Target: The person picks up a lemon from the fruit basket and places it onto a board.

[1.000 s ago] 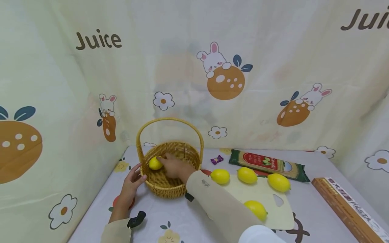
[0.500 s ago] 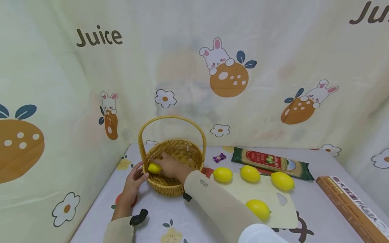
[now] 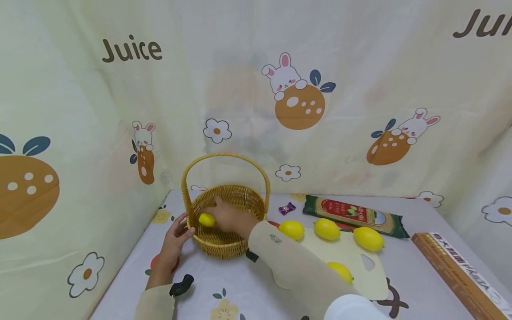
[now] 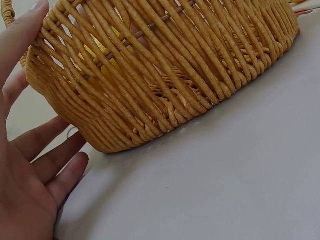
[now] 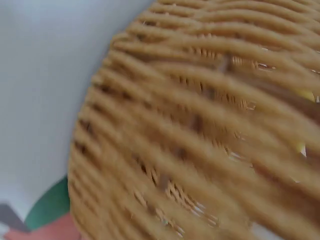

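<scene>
A yellow lemon (image 3: 206,219) is inside the wicker basket (image 3: 218,251), near its left wall. My right hand (image 3: 227,217) reaches over the basket's right side and holds this lemon at its fingers; the fingertips are partly hidden. My left hand (image 3: 176,238) grips the basket's left side, thumb at the rim and fingers along the outer wall. In the left wrist view the left hand (image 4: 30,175) is beside the woven wall, and yellow of the lemon (image 4: 102,57) shows through the gaps. The right wrist view has mostly blurred basket weave (image 5: 165,125).
Several lemons (image 3: 368,238) lie on and around a cream cutting board (image 3: 372,284) at right, one partly behind the right sleeve. Behind are a purple-wrapped candy (image 3: 286,208) and a pasta bag (image 3: 356,215). A pasta box (image 3: 460,275) lies far right. The basket's handle (image 3: 226,154) arches overhead.
Inside the basket, the right hand and lemon first dipped lower, then shifted slightly right and up. The left hand keeps its place on the basket. The head view shifted a little.
</scene>
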`<state>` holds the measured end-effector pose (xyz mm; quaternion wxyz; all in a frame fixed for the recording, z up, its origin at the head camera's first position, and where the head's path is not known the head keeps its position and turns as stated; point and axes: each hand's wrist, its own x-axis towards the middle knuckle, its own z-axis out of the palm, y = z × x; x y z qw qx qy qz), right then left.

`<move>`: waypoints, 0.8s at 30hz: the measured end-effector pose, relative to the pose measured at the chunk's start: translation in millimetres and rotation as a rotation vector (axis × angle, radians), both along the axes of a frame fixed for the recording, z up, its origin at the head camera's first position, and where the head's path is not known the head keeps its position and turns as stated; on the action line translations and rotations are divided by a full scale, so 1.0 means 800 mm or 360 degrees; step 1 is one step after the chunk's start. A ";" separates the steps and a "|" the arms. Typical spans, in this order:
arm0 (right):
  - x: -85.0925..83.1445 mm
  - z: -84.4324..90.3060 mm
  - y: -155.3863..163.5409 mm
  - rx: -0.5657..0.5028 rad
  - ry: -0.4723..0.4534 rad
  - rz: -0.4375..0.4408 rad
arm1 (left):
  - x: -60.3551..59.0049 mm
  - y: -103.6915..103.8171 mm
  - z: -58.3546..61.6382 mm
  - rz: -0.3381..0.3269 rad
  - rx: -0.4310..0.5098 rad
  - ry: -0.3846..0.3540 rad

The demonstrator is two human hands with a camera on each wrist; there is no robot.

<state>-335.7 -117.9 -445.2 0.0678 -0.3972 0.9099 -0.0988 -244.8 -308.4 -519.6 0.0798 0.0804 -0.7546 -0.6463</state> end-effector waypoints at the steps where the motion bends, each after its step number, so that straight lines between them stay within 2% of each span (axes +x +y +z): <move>1: 0.000 0.003 0.004 0.0007 0.0023 0.0010 | 0.000 0.001 0.001 -0.0004 -0.0009 -0.0003; 9: 0.008 0.030 0.030 0.0094 0.0215 0.0084 | -0.003 0.001 0.002 0.0011 -0.0061 0.0030; 18: 0.030 0.053 0.065 0.0155 0.0153 0.0107 | -0.001 -0.002 -0.004 0.0013 -0.0064 0.0038; 24: 0.032 0.060 0.093 0.0118 0.0134 0.0077 | 0.000 0.003 -0.001 0.0006 -0.0053 0.0013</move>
